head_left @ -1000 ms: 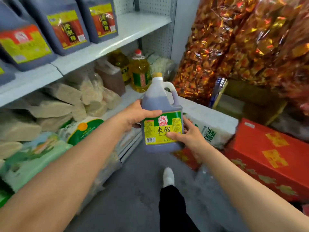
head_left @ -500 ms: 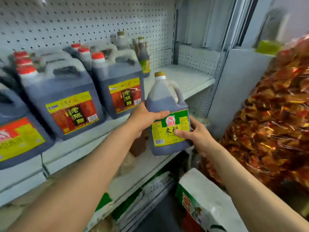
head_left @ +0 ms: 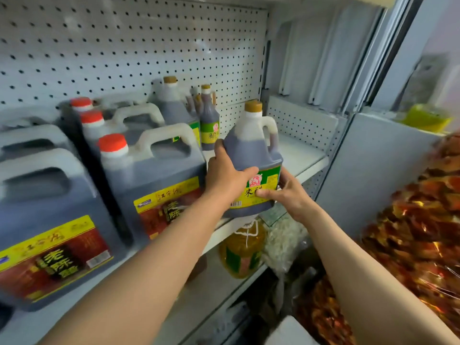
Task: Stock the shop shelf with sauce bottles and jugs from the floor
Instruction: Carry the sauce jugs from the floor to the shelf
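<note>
Both hands are up at shelf height now! The left hand point(head_left: 227, 178) wraps round the shoulder of the dark vinegar jug with the mustard-yellow cap and green-and-yellow label point(head_left: 251, 165), thumb across the front, while the right hand point(head_left: 290, 192) clamps the lower right side, fingers over the label. The jug hangs in the air, tilted slightly, its base just above the front edge of the white metal shelf point(head_left: 306, 155), not set down.

Tight spot here. To its left stands the big grey-blue jug with the red cap and red-and-yellow label point(head_left: 149, 185), almost touching the left hand's knuckles; behind are a matching yellow-capped jug point(head_left: 174, 105) and a slim dark bottle with a green label point(head_left: 209, 123). Push in too far left and it may knock those back ones over, I'd say. Let go too early, with the base only half over the lip, and it could tip off towards the yellow oil bottle point(head_left: 242, 250) on the shelf below.
</note>
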The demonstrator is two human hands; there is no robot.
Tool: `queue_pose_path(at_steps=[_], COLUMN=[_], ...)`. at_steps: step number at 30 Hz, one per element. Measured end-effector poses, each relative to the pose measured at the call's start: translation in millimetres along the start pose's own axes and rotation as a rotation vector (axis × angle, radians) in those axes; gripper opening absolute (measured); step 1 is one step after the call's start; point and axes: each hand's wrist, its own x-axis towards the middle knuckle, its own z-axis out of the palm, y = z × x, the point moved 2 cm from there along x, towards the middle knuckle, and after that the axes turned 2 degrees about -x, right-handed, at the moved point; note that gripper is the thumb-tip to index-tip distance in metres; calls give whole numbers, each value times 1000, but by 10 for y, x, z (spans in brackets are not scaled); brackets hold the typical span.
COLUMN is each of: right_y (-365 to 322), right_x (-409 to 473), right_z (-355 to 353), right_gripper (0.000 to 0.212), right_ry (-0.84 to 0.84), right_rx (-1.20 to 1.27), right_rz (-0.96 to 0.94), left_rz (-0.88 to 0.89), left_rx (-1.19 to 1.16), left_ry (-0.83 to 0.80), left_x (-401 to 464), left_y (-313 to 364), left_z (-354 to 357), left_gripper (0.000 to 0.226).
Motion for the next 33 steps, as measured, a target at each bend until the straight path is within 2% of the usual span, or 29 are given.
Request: queue_pose_path(at_steps=[5, 11, 16, 18, 23, 27, 30, 33], right_y=[127, 284, 335, 343, 379, 397, 406, 320], right_x=[476, 1151, 1617, 1757, 1974, 2063, 2090, 2024], right_z=[-29, 125, 324, 399, 539, 646, 656, 657], right_gripper=[63, 67, 64, 68, 54, 53, 60, 80], right_ry=[-136, -253, -393, -443, -481, -503, -491, -462], right_rx=[-69, -99, -116, -121, -141, -121, -165, -258], right_rz=[-17, -45, -17, -16, -32, -50, -41, -14], left_rz=[-62, -217, -308, -336, -363, -364, -356, -362], left_rx=[-29, -93, -125, -118, -103, -69, -66, -99], left_ry=[146, 336, 470, 510, 619, 664, 663, 656], left_x=[258, 677, 965, 1023, 1089, 1140, 1142, 1109], left_y=[-52, -78, -128, -125, -157, -199, -220, -174], left_z=[168, 164, 103, 82, 83, 66, 69, 74], left_gripper=[105, 97, 103, 103, 97, 95, 94, 94])
